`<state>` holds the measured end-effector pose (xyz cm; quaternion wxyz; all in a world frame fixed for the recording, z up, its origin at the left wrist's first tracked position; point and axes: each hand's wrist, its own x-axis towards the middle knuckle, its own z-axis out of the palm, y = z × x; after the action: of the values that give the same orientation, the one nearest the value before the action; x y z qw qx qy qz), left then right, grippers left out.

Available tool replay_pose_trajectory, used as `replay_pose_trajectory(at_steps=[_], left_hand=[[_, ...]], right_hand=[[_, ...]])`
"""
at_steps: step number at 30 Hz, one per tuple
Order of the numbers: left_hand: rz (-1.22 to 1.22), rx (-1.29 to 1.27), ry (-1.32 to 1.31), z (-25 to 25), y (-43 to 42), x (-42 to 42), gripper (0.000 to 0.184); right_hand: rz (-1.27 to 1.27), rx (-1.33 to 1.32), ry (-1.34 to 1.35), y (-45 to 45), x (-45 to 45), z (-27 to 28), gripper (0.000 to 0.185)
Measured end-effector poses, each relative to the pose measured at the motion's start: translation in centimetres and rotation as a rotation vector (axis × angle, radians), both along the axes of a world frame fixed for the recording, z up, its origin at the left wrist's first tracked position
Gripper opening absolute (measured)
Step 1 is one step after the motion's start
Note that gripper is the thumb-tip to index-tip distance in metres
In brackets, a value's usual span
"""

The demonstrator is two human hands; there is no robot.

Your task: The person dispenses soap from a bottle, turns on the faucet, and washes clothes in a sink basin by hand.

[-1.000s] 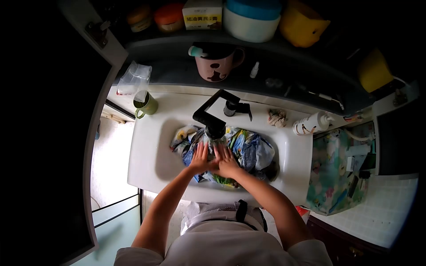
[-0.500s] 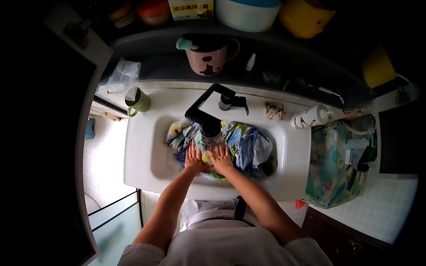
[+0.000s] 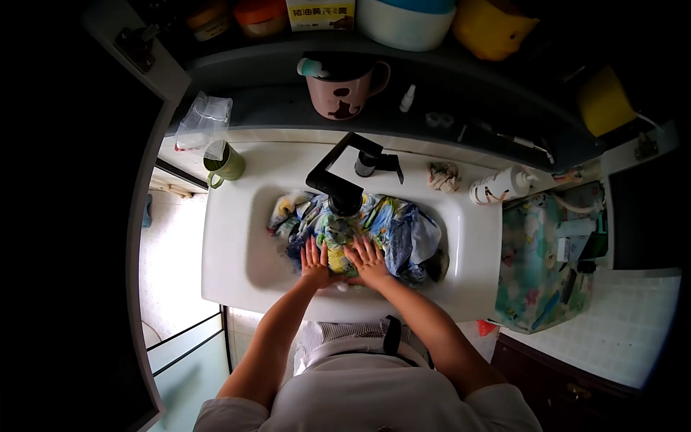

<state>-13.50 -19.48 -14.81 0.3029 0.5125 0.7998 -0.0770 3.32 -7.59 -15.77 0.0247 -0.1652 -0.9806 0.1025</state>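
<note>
Reference: read the basin (image 3: 266, 248) as a dial, with 12 o'clock away from the wearer. The cloth (image 3: 412, 237) lies bunched across its middle, with the tap (image 3: 337, 189) over the 12 o'clock side.

Change: the left hand (image 3: 314, 271) and right hand (image 3: 371, 268) now lie farther toward 6 o'clock than one second earlier, when their fingertips stood closer to the tap outlet. Effect on the work in hand, as judged: contact is now at the near part of the heap, leaving more folds beneath the outlet uncovered. Whether water is running cannot be told.

Pose: both hands are set side by side, backs upward, thumbs inward and close together. The left fingers (image 3: 314, 255) point to about 12 o'clock, the right ones to about 11 o'clock. On each hand the fingers are extended and slightly apart, laid on the cloth; none is seen clamped on a fold. Palm contact is hidden. The left forearm (image 3: 277, 324) enters from 7 o'clock, the right forearm (image 3: 421, 317) from 5 o'clock, the two converging over the near rim (image 3: 337, 308).

Surroundings: the cup (image 3: 229, 164) is at 10 o'clock and the bottle (image 3: 497, 186) near 2 o'clock, both well apart from the hands
</note>
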Motion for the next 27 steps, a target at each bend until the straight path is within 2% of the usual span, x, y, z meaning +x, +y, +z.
replay_pose_trajectory(at_steps=[2, 5, 6, 8, 10, 13, 16, 19, 20, 23, 24, 27], left_hand=[[0.001, 0.026, 0.015, -1.1, 0.0, -0.1, 0.133], [0.016, 0.016, 0.019, -0.9, 0.1, -0.3, 0.131], [0.034, 0.006, -0.006, 0.7, 0.0, -0.2, 0.129], [0.097, -0.060, -0.090, 3.2, 0.5, 0.7, 0.122], [0.200, -0.178, -0.197, 5.6, 1.3, 1.6, 0.114], [0.097, -0.263, -0.514, 10.5, 5.6, 2.7, 0.093], [-0.137, 0.257, -0.280, 9.9, 7.1, 6.2, 0.072], [-0.401, 0.343, 0.013, 8.9, 7.5, 6.4, 0.070], [-0.439, 0.301, 0.019, 6.9, 6.9, 5.5, 0.069], [-0.471, 0.602, 0.038, 3.4, 4.7, 3.7, 0.076], [-0.462, 0.588, 0.033, 3.6, 4.7, 3.9, 0.076], [-0.440, 0.545, 0.032, 4.1, 4.9, 3.8, 0.075]], right_hand=[[-0.016, 0.003, -0.014, -0.2, 0.1, -0.8, 0.103], [0.004, -0.001, -0.074, -0.1, 0.1, 0.7, 0.102], [0.016, -0.162, -0.191, 0.2, -0.2, 4.0, 0.098], [-0.130, -0.213, -0.166, 0.3, 0.6, 7.7, 0.094], [-0.274, -0.255, -0.092, 1.3, 1.9, 8.7, 0.086], [-0.258, 0.320, -0.272, 4.5, 5.0, 9.3, 0.088], [-0.310, 0.048, -0.125, 7.5, 7.3, 13.5, 0.085], [-0.602, -0.124, -0.201, 10.9, 10.9, 10.9, 0.090], [-0.542, -0.054, -0.123, 11.7, 12.3, 8.7, 0.088], [-0.558, 0.096, -0.103, 10.1, 11.8, 8.2, 0.086], [-0.585, 0.031, 0.023, 9.4, 11.7, 8.1, 0.080], [-0.788, -0.268, -0.040, 7.9, 12.0, 7.3, 0.069]])
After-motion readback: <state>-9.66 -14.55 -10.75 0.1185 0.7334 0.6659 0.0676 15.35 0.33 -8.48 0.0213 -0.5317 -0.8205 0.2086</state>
